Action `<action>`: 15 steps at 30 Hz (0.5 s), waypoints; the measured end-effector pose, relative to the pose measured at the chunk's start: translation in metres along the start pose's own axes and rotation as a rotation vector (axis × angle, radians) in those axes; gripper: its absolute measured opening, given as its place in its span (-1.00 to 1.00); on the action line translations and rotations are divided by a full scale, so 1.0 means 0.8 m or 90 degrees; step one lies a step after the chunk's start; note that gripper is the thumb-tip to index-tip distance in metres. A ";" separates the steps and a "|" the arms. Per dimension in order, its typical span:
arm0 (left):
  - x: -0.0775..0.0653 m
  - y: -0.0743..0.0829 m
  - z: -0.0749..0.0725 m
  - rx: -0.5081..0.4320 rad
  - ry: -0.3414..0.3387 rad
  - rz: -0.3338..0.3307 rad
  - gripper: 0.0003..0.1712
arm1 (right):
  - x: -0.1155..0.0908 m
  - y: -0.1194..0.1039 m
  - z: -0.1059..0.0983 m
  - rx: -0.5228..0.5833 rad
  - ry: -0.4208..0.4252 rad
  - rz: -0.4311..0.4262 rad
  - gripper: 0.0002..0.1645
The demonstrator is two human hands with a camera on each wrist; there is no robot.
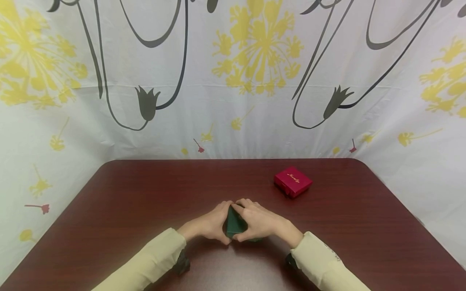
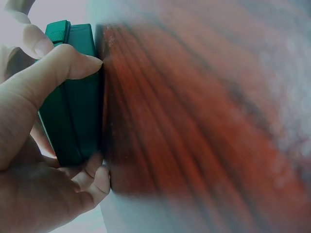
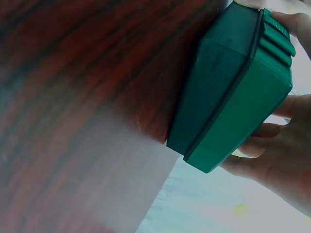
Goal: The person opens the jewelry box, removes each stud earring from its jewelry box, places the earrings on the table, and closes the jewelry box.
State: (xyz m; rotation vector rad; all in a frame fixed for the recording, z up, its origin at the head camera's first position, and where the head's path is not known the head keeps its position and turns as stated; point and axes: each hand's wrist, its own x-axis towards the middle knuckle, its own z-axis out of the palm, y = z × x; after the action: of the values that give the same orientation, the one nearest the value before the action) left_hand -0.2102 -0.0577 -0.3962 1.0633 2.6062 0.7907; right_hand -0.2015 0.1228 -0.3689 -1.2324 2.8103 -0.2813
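Observation:
A small dark green box (image 1: 233,226) with a ribbed green bow at one end rests on the table between the two hands. The left hand (image 1: 211,222) holds its left side, thumb at the near edge and fingers at the far end. From the other side, the right hand (image 1: 259,220) grips the box and covers much of its top. A seam between lid and base runs along the side of the green box (image 3: 233,92) in the right wrist view, with the lid down on the base. In the left wrist view, the left thumb (image 2: 68,65) lies across the box's side.
Farther back and to the right on the brown wooden table (image 1: 153,190) lies a red box (image 1: 293,181) with gold lettering on top. A white curtain (image 1: 204,121) with yellow and grey flower prints hangs behind the table and along its sides.

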 end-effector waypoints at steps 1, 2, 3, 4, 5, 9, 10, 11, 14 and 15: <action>0.000 0.000 0.000 -0.003 -0.001 -0.002 0.05 | 0.000 0.000 0.000 0.003 0.002 0.000 -0.02; -0.001 0.000 0.000 -0.006 0.000 -0.002 0.06 | 0.000 0.000 0.000 0.005 0.002 0.000 -0.02; -0.001 0.000 -0.001 -0.008 -0.002 -0.005 0.07 | 0.000 0.001 0.001 0.009 0.004 0.000 -0.02; -0.001 0.000 -0.001 -0.011 -0.004 -0.007 0.07 | 0.000 0.001 0.001 0.011 0.005 0.001 -0.02; -0.001 0.000 -0.001 -0.011 -0.004 -0.008 0.08 | 0.000 0.001 0.001 0.013 0.006 0.001 -0.02; -0.002 -0.001 -0.001 -0.010 0.000 0.000 0.07 | -0.002 0.001 0.002 0.019 0.012 -0.002 -0.03; -0.002 -0.001 0.000 -0.008 0.001 0.003 0.07 | -0.002 0.001 0.002 0.019 0.014 -0.003 -0.03; -0.002 -0.001 0.000 -0.006 0.003 0.006 0.07 | -0.002 0.001 0.002 0.018 0.018 -0.006 -0.04; -0.001 -0.002 0.001 -0.001 0.004 0.008 0.06 | -0.003 0.002 0.004 0.009 0.030 -0.015 -0.04; -0.001 -0.003 0.001 0.001 0.003 0.006 0.06 | -0.003 0.002 0.004 0.004 0.033 -0.018 -0.04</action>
State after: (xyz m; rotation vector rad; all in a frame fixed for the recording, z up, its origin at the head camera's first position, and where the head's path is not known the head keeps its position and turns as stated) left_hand -0.2107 -0.0592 -0.3980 1.0772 2.6077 0.7947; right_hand -0.2003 0.1250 -0.3727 -1.2834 2.8352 -0.3282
